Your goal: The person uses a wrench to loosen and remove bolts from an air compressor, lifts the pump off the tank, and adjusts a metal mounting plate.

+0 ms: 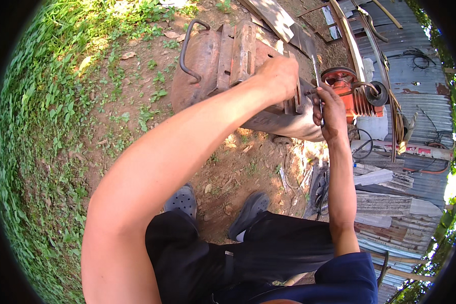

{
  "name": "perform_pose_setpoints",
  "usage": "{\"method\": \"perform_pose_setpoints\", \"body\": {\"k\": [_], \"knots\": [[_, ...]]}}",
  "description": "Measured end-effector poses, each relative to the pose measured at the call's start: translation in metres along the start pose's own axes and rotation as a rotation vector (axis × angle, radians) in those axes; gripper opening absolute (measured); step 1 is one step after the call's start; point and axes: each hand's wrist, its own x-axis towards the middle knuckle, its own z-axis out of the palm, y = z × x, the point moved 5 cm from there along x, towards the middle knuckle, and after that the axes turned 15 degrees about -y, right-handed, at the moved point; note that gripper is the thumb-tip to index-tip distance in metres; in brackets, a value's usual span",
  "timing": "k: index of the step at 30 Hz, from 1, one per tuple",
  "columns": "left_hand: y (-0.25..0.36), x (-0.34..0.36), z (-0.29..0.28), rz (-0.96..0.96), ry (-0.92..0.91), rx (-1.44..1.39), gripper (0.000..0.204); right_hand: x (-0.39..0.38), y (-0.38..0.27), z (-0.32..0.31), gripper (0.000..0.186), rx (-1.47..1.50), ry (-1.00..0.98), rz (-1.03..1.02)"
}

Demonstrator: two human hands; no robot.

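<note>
A rusty compressor tank [195, 53] with a bent metal handle [183, 48] lies on the ground before me. My left hand [281, 76] is closed at the tank's bracket end, its fingers turned away, so what it grips is hidden. Close by on the right, my right hand [332, 109] is wrapped round a slim, shiny metal tool [315, 68], perhaps a wrench, held lengthwise with its far end pointing up. A red finned compressor pump [362, 103] with a dark round part sits just beyond that hand. Slotted metal rails [243, 50] run across the tank's top.
Boards [271, 17] lie behind the tank. Corrugated metal sheets [415, 96], hoses and poles fill the right side. Stacked sheet scraps [385, 202] lie at lower right. Green weeds [40, 126] grow on the left. My grey clogs [251, 213] stand on bare dirt.
</note>
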Motion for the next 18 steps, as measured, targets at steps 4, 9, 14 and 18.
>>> {"method": "perform_pose_setpoints", "body": {"k": [4, 9, 14, 18], "knots": [[-0.002, 0.018, -0.052, -0.006, 0.098, 0.152, 0.020, -0.022, -0.022, 0.055, 0.041, 0.061, 0.004, -0.070], [-0.017, 0.058, -0.041, -0.063, 0.026, 0.252, 0.032, -0.024, 0.015, 0.122, 0.043, 0.284, 0.049, 0.012], [-0.050, 0.097, -0.022, -0.023, -0.038, 0.205, 0.041, 0.005, 0.031, 0.120, 0.043, 0.382, 0.249, -0.024], [-0.061, 0.118, -0.018, 0.009, -0.074, 0.202, 0.034, 0.019, 0.025, 0.129, 0.037, 0.599, 0.264, -0.085]]}}
